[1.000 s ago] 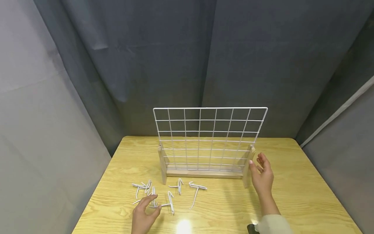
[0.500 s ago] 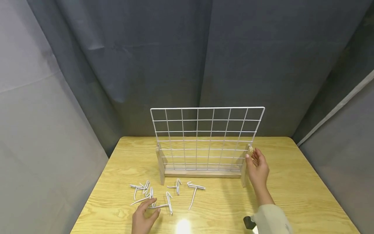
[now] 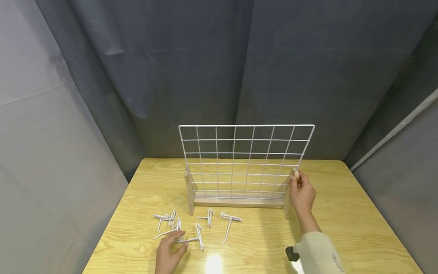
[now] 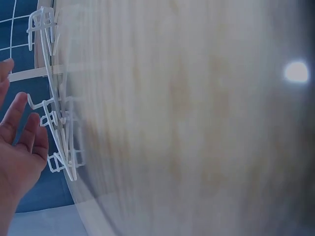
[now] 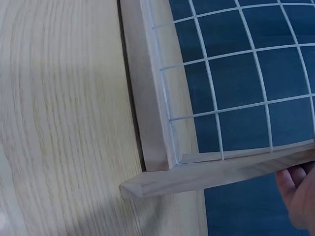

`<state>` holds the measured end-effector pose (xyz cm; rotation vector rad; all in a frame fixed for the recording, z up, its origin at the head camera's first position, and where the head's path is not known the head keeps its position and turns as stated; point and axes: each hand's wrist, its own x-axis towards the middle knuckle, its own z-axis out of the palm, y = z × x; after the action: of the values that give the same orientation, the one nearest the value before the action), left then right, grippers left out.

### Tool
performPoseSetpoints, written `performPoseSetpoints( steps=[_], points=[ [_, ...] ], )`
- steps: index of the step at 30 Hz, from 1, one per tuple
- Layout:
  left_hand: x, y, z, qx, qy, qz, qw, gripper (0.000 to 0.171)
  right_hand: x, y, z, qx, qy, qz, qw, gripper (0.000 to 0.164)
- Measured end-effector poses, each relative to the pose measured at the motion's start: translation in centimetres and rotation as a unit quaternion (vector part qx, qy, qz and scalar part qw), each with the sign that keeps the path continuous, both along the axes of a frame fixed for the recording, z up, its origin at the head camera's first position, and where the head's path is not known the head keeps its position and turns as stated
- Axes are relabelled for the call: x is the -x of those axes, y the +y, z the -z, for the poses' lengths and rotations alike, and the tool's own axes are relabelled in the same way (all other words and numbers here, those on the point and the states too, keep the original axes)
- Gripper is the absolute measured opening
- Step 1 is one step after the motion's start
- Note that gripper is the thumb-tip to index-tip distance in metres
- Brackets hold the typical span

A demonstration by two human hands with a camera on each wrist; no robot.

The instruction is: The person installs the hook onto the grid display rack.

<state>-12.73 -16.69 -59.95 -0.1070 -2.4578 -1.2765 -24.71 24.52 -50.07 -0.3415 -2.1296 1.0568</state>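
A white wire grid panel (image 3: 246, 125) stands upright in a wooden stand (image 3: 239, 204). My right hand (image 3: 303, 196) holds the top of the stand's right side post (image 3: 288, 201), thumb at the front and fingers curled behind. In the right wrist view, that hand (image 5: 304, 196) shows only partly at the post's outer side. At the front left, my left hand (image 3: 167, 252) is low over the table, fingers loosely bent, thumb apart from the index finger. Beside it lie several white wire hooks (image 3: 200, 238); its fingers overlap some of them. In the left wrist view the hand's fingers (image 4: 15, 115) are spread near the hooks.
More hooks lie in front of the stand, one (image 3: 231, 218) to the right of the group. The wood-grain table (image 3: 342, 213) ends at dark curtains (image 3: 219, 76) behind. Grey cloth walls (image 3: 51, 133) close in both sides. A black object (image 3: 292, 254) sits at my right cuff.
My right hand has moved in and up to the top of the right post, its fingers closing around it. The left hand stays nearly still beside the hooks.
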Motion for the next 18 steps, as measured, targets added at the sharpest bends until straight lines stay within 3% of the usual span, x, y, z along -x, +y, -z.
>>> performPoseSetpoints(
  steps=[5, 8, 14, 18],
  points=[
    [0.40, 0.04, -0.37, 0.051, 0.015, 0.006, 0.9985, 0.037, 0.03, -0.01, 0.17, 0.006, 0.014, 0.011, 1.000, 0.030],
    [0.52, 0.17, -0.67, 0.049, 0.012, 0.018, 0.9986, 0.037, -0.05, -0.13, 0.10, 0.005, 0.017, 0.019, 1.000, 0.029],
    [0.77, 0.20, -0.88, 0.029, -0.061, 0.061, 0.9958, 0.033, -0.10, -0.23, -0.15, 0.002, 0.021, 0.018, 1.000, 0.027],
    [0.82, 0.01, -0.80, 0.053, -0.082, 0.058, 0.9935, 0.031, -0.02, -0.22, -0.05, 0.001, 0.022, 0.008, 1.000, 0.027]
  ],
)
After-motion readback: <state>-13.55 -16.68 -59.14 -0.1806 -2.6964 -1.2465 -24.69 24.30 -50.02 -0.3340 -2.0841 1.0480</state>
